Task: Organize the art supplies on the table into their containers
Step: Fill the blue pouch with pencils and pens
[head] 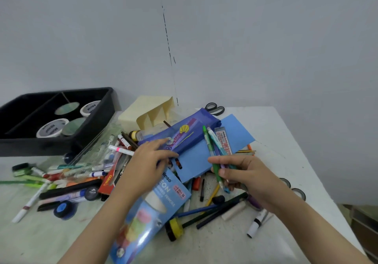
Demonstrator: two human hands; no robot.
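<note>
A heap of pens, markers and pencils [81, 173] covers the white table [286, 141]. My right hand [245, 178] grips a bunch of pens [214, 147], a green one among them, held upright over the pile. My left hand [147, 161] reaches with its fingers onto the edge of a dark blue pencil pouch [184, 133] that lies on a light blue sheet [235, 133]; whether it grips the pouch is unclear. A blue box of coloured pencils [151, 208] lies under my left forearm.
A black divided tray [98, 108] with tape rolls and round lids stands at the back left. A cream desk organiser [147, 110] lies tipped beside it. Scissors [214, 108] lie behind the pouch. Tape rolls [294, 188] sit near the table's right edge.
</note>
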